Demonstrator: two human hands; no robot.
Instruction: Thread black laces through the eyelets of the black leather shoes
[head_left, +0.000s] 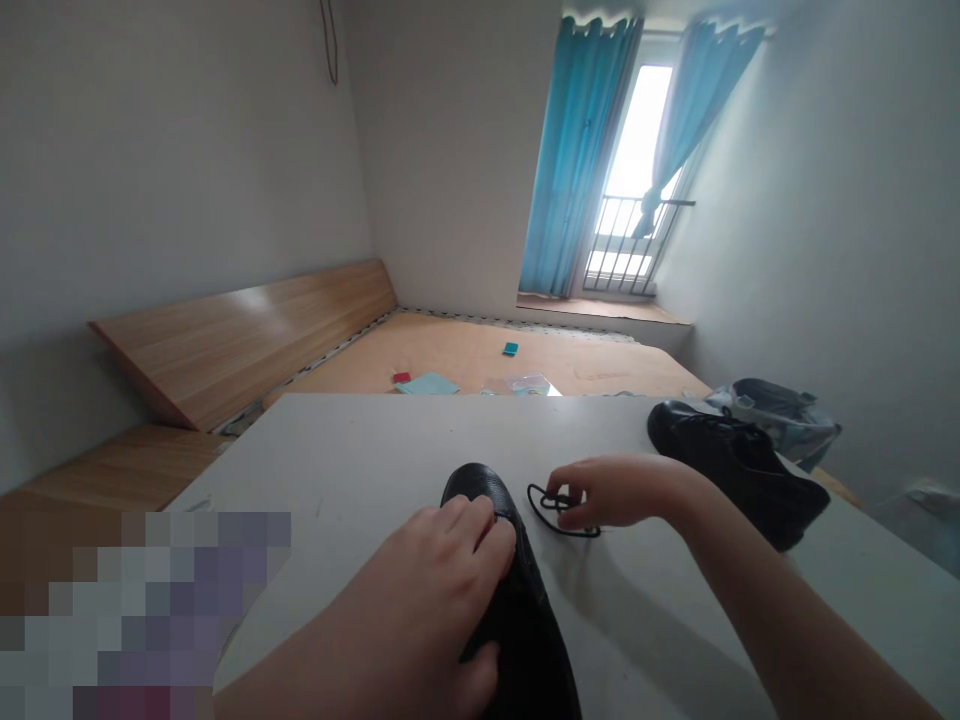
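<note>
At the far left, a slanting wooden headboard point(262, 315) stands by a bed point(600, 362), which lies beyond the far edge of the white worktop point(360, 450). A pixelated patch hides whatever is in the lower left corner.

The left hand point(442, 580) comes in from the bottom and is clamped on the black leather shoe point(536, 630). Its fingers lie across the upper behind the rounded toe, and its thumb is bent lower down, nearer the camera. This shoe lies on the worktop with its toe pointing away from the person, under the left hand and to the left of the right hand; its rear runs out of view at the bottom.

Just right of the toe, the right hand point(604, 490) has its fingers closed on a black shoelace point(537, 502), whose loops show on both sides of the fingertips, close to the worktop. The two hands are apart.

Farther right, beyond the right forearm, lies a black lace-up shoe point(739, 465), toe angled to the far left, touched by neither hand. A bag-lined bin point(784, 405) stands behind it, past the worktop's edge.
</note>
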